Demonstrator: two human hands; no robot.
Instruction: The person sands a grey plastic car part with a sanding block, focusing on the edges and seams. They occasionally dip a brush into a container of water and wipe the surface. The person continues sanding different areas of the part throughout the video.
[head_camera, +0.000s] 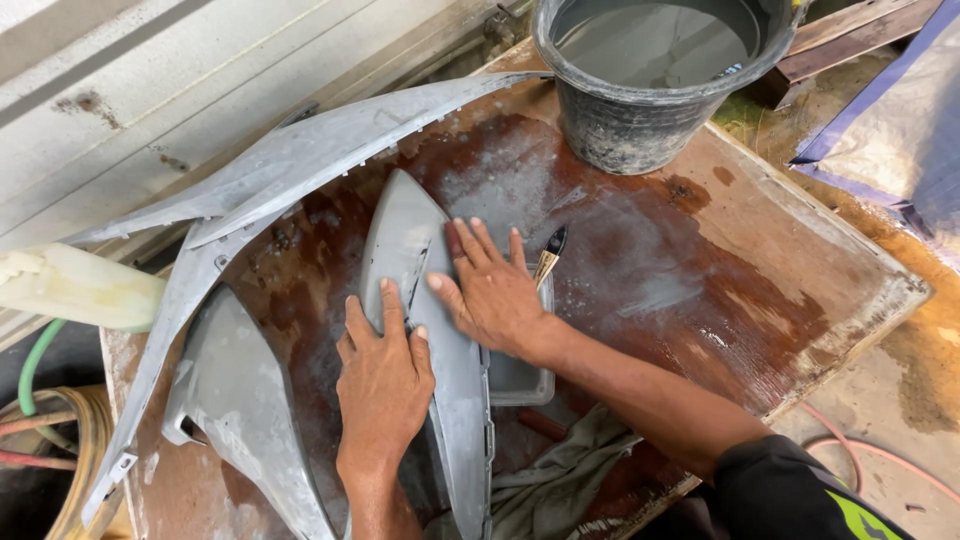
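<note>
A long grey plastic body panel (412, 235) lies on a wet wooden board (700, 270), pointed end away from me. My left hand (383, 385) rests flat on its lower half, fingers spread. My right hand (492, 290) presses flat on the panel's right side, with a small dark reddish piece under the fingers, seemingly abrasive paper. A brush (549, 255) with a black tip lies just right of that hand, over a shallow grey tray (520, 380).
A black bucket (640, 120) of grey water stands at the board's far edge. A large curved grey fairing (290, 160) arcs across the left, another grey panel (245, 410) below it. A rag (560, 480) lies near me; hoses (40, 420) coil at left.
</note>
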